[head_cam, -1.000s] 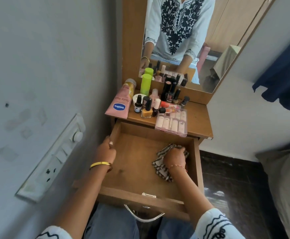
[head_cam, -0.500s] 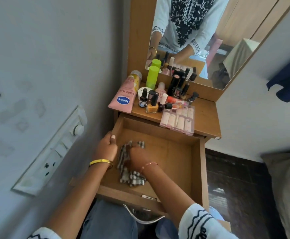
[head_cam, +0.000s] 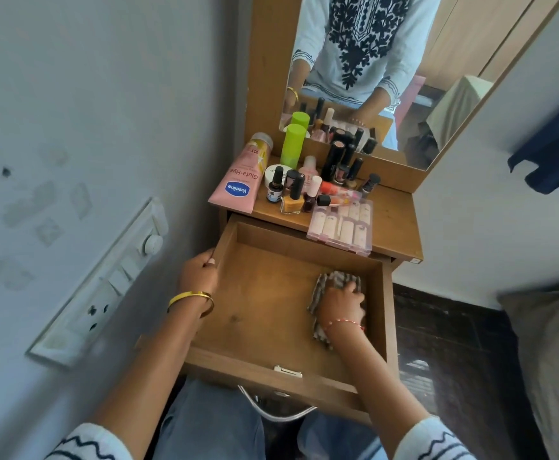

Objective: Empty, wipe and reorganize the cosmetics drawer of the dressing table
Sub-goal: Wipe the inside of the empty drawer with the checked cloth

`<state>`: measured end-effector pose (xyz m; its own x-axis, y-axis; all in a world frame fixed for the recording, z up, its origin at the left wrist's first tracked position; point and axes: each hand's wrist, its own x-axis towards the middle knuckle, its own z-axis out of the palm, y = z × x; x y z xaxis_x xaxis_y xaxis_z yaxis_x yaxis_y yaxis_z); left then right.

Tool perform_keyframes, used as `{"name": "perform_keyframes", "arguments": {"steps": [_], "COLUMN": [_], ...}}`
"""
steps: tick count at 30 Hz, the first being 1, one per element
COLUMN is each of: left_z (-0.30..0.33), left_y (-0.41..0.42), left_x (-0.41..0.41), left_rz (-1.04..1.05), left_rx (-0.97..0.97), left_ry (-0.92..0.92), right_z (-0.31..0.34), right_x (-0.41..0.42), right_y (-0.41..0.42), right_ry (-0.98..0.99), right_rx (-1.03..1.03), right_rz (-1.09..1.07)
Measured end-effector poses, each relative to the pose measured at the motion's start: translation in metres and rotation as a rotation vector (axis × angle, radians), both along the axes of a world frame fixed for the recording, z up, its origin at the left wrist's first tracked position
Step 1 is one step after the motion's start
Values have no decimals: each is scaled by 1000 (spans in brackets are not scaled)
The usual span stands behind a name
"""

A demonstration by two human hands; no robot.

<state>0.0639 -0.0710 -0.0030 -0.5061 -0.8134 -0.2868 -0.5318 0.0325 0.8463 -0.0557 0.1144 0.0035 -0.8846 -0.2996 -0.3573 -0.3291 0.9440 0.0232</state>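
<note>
The wooden drawer (head_cam: pixel 265 293) of the dressing table is pulled out and holds only a cloth. My right hand (head_cam: pixel 341 305) grips a striped grey-and-white cloth (head_cam: pixel 324 287) against the drawer floor near the right wall. My left hand (head_cam: pixel 198 273) holds the top of the drawer's left wall, fingers curled over it. On the tabletop (head_cam: pixel 394 224) stand the cosmetics: a pink Vaseline tube (head_cam: pixel 240 184), a green bottle (head_cam: pixel 293 146), several nail polish bottles (head_cam: pixel 293 197), dark lipstick tubes (head_cam: pixel 341 157) and a clear case of press-on nails (head_cam: pixel 341 225).
A mirror (head_cam: pixel 371 61) rises behind the tabletop. A grey wall with a white switch and socket panel (head_cam: pixel 105 280) is close on the left. The metal drawer handle (head_cam: pixel 278 411) hangs at the front above my knees. Dark floor (head_cam: pixel 447 343) lies to the right.
My right hand has swept the cloth from the left side of the drawer floor across to the right side. My left hand has stayed on the left wall.
</note>
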Motion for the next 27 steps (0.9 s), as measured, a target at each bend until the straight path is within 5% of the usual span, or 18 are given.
{"name": "perform_keyframes", "arguments": {"steps": [2,11,20,27], "left_z": [-1,-7,-8,-5], "left_y": [-1,-2,0,-2], "left_x": [0,1,2,1], "left_rz": [16,22,47,26], "left_rx": [24,17,-14,-42], "left_ry": [28,36,7,-29], "right_z": [0,-24,-38,-9], "right_x": [14,49,10,55], "right_y": [-19,-77,-103,-76], "right_ry": [-43,40,91,-39], "right_rx": [-16,-188,-207,-184], "right_rz": [58,942,701,1024]}}
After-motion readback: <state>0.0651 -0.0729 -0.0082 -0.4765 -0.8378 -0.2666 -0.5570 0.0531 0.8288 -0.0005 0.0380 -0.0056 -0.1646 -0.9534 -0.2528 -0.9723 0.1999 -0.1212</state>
